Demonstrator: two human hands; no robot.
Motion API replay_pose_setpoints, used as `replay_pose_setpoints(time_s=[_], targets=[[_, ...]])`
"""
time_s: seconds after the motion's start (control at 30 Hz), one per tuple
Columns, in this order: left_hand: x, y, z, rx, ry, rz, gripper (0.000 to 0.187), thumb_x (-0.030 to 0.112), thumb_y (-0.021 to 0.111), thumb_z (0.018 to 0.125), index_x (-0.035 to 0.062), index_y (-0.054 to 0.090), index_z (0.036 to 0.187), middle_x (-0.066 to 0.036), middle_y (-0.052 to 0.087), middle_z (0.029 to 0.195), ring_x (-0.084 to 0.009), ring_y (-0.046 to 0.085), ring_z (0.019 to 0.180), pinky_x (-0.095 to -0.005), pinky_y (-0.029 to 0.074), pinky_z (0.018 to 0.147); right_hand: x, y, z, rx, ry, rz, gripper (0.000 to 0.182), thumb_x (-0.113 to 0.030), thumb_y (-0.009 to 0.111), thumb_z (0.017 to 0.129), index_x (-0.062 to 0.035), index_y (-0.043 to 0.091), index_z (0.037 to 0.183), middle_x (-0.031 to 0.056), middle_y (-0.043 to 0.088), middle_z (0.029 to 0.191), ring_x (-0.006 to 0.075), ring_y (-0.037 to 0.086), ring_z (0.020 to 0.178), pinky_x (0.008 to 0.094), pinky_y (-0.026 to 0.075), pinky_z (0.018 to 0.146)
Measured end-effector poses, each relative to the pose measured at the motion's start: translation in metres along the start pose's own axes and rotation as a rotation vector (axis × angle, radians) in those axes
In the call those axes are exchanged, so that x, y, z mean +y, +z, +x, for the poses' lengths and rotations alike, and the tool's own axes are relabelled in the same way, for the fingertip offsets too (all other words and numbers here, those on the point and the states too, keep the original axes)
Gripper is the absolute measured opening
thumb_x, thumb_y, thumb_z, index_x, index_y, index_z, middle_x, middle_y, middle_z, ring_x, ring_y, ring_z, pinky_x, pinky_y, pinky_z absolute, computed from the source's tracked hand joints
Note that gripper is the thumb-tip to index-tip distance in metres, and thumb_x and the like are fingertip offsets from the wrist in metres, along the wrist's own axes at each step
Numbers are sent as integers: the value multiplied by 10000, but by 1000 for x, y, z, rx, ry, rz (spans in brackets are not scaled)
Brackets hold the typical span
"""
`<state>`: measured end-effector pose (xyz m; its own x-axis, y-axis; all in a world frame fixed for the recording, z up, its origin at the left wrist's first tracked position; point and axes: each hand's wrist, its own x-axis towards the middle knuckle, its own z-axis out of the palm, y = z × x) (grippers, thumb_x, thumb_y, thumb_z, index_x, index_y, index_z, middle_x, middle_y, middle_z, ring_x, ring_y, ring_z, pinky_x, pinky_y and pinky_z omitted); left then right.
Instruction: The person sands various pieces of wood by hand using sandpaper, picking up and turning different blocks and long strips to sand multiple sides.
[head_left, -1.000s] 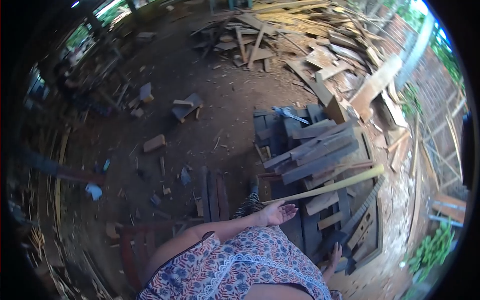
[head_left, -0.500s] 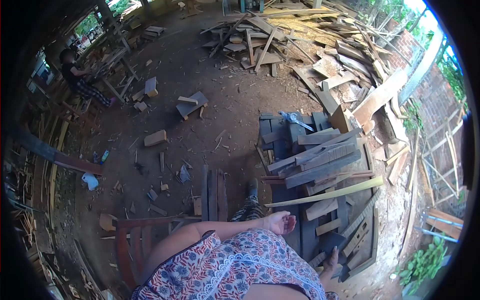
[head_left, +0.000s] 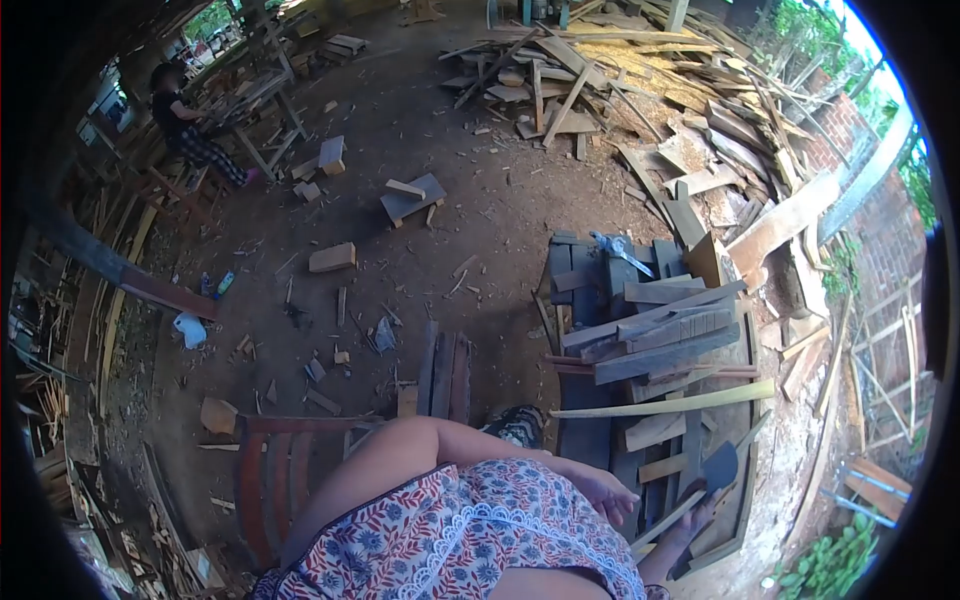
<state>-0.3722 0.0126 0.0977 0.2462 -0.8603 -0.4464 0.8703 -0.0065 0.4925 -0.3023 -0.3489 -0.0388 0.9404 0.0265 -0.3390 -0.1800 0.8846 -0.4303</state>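
My left hand (head_left: pixel 608 491) reaches across my lap, palm turned partly up and fingers loosely apart, with nothing in it. Low at the right, my right hand (head_left: pixel 688 522) is closed around the lower end of a dark flat piece (head_left: pixel 720 467) with a rounded top. A narrow wooden slat (head_left: pixel 668 520) slants beside that hand, between it and my left hand. Beyond both hands, the dark workbench (head_left: pixel 585 440) bears a stack of wooden boards (head_left: pixel 665 345). A long pale strip (head_left: pixel 665 402) lies across it, nearest my left hand's far side.
A reddish slatted wooden chair (head_left: pixel 265 490) stands at my left. Wood offcuts (head_left: pixel 332 258) and a low small stool (head_left: pixel 412 198) sit on the dirt floor. A large scrap pile (head_left: pixel 590 90) rises at the back. Another person (head_left: pixel 185 125) sits at a bench at far left.
My left hand has moved right and down, toward my right hand. The right hand has shifted right, and the dark piece now stands further up and right. The view has turned slightly left.
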Motion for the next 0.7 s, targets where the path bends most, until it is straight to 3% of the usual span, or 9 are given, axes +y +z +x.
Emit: replay_pose_setpoints(time_s=[0.07,0.23,0.33,0.4,0.47,0.5,0.6,0.7], targets=[[-4,4,7,-82,13,40,575,471,383,947,10,364,1290,-196,486,1231,-293,543,1052,-419,482,863,23,70,-20,90,-70,-4,334,-224,568,904,16,519,1132,158,607,987,243,604,887,334,527,820],[12,11,-8,-223,103,246,620,506,371,940,8,318,1305,-196,488,1187,-270,547,1043,-409,493,849,44,103,-4,143,-10,169,338,-207,601,877,24,526,1112,160,612,987,254,602,898,369,525,833],[14,6,-27,-128,173,152,618,507,431,922,23,324,1291,-143,499,1071,-224,572,947,-352,518,773,58,103,12,143,23,284,329,-215,608,870,14,546,1098,145,621,990,251,598,908,378,512,854],[3,-5,-19,7,205,109,593,481,479,913,36,331,1276,-93,472,961,-170,564,813,-292,516,667,57,64,37,130,81,325,326,-249,615,864,-10,572,1082,129,629,1009,247,597,913,388,495,866],[4,-12,-28,78,226,211,581,455,490,914,34,326,1279,-86,467,945,-153,548,777,-284,508,641,62,52,50,55,8,-7,316,-264,651,845,-64,599,1085,60,633,1046,185,564,1005,350,399,960],[4,-16,-34,151,249,310,569,429,501,915,32,321,1282,-78,461,929,-136,532,742,-275,499,614,66,50,54,76,-14,-76,319,-272,641,854,-73,592,1099,47,630,1057,180,563,1006,339,399,951],[10,-32,-53,162,326,490,553,367,493,927,21,297,1312,-75,459,912,-119,518,762,-264,491,609,76,49,68,198,-78,-210,336,-293,625,864,-72,583,1114,49,618,1102,183,560,1016,341,394,954],[34,-30,-83,190,311,498,545,328,496,929,20,306,1335,-85,489,955,-139,533,792,-279,485,658,78,60,74,138,-29,-165,348,-307,614,870,-69,571,1121,51,605,1120,200,542,1047,360,370,984]])
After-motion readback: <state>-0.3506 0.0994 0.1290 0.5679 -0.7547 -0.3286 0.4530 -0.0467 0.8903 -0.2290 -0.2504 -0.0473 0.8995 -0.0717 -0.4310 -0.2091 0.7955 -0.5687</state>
